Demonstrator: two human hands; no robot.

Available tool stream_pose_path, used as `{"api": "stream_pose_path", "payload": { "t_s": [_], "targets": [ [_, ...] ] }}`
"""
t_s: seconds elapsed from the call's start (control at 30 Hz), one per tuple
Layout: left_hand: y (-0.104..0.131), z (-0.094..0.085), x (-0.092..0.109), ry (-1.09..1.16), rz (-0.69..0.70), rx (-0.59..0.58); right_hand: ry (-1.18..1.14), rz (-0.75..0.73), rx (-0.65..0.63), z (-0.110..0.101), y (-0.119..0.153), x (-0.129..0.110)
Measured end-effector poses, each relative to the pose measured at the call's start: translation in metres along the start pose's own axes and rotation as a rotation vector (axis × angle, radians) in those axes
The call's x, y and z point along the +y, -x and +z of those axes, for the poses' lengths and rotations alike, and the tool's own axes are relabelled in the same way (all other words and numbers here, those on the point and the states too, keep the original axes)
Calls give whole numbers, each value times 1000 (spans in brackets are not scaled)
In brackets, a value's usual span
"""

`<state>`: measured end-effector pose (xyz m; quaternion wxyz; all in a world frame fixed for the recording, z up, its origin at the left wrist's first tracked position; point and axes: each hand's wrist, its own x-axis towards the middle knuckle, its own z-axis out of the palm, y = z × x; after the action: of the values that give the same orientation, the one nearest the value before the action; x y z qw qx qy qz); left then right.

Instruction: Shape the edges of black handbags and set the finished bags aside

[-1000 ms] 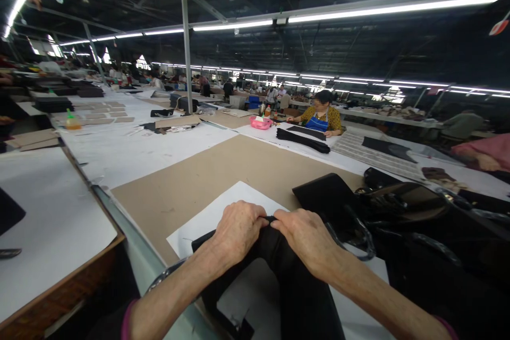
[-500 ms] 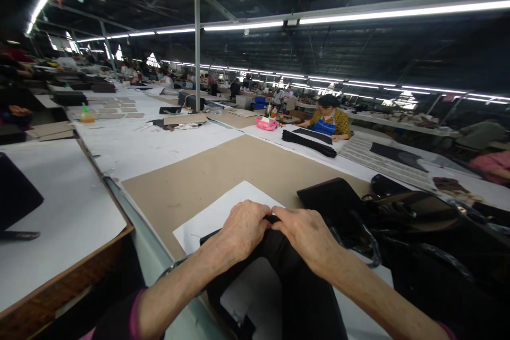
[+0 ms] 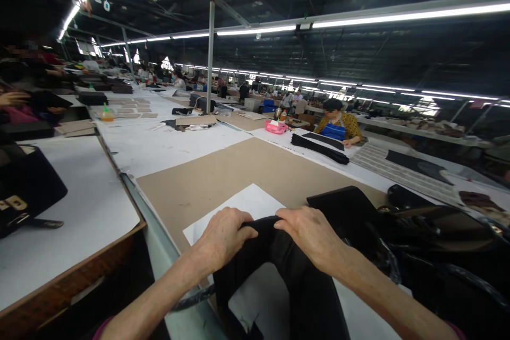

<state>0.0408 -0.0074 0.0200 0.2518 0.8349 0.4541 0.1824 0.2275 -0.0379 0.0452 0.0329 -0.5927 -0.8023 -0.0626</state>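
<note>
A black bag body (image 3: 274, 247), soft and looped around a pale opening, stands on a white sheet (image 3: 255, 199) in front of me. My left hand (image 3: 227, 234) pinches its top far edge between thumb and fingers. A short way to the right, my right hand (image 3: 308, 231) pinches the same edge. The stretch of edge between the two hands is smooth and slightly arched. The bag's lower part runs out of the picture at the bottom.
Black handbags (image 3: 438, 223) with plastic-wrapped parts lie heaped at right. Brown board (image 3: 239, 164) covers the table beyond my hands. At left, a dark bag (image 3: 35, 186) with gold fittings rests on another table. A co-worker (image 3: 337, 122) sits across, near stacked black strips (image 3: 319, 149).
My hands have moved apart along the bag's edge, the left one leftward, baring the edge between them. The view has shifted slightly. At far left, the dark bag now shows its gold fittings.
</note>
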Motion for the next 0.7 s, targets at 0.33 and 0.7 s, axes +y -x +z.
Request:
{"api": "stream_pose_path", "payload": {
  "t_s": [0.33, 0.7],
  "targets": [
    [-9, 12, -1, -183, -8, 103, -33, -76, -25, 12, -14, 1],
    [31, -24, -30, 85, -11, 57, -119, -114, -11, 13, -8, 4]
  ]
}}
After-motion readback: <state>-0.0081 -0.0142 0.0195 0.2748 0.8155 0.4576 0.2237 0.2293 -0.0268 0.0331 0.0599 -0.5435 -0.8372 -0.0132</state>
